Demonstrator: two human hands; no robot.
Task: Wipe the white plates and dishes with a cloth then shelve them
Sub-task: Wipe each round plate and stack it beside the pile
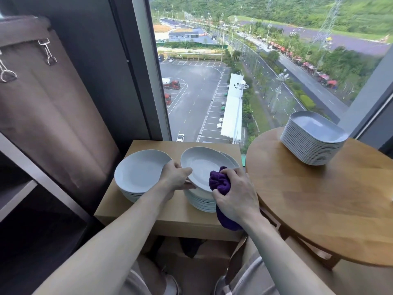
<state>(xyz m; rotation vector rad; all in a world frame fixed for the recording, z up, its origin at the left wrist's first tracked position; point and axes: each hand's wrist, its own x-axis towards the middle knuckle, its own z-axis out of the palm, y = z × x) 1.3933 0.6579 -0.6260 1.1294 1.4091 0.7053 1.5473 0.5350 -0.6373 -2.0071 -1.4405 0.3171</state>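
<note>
My left hand (175,177) grips the near left rim of a white plate (202,165), tilted up above the right stack of white plates (202,202). My right hand (234,196) holds a bunched purple cloth (219,182) pressed against the plate's near right edge; the cloth's tail hangs below my wrist. A second stack of white plates (140,173) sits to the left on the small square wooden table (178,216).
A round wooden table (319,209) on the right carries a stack of rectangular white dishes (314,137). A shelf unit (19,194) and a brown curtain (49,116) stand at the left. A tall window is straight ahead behind the tables.
</note>
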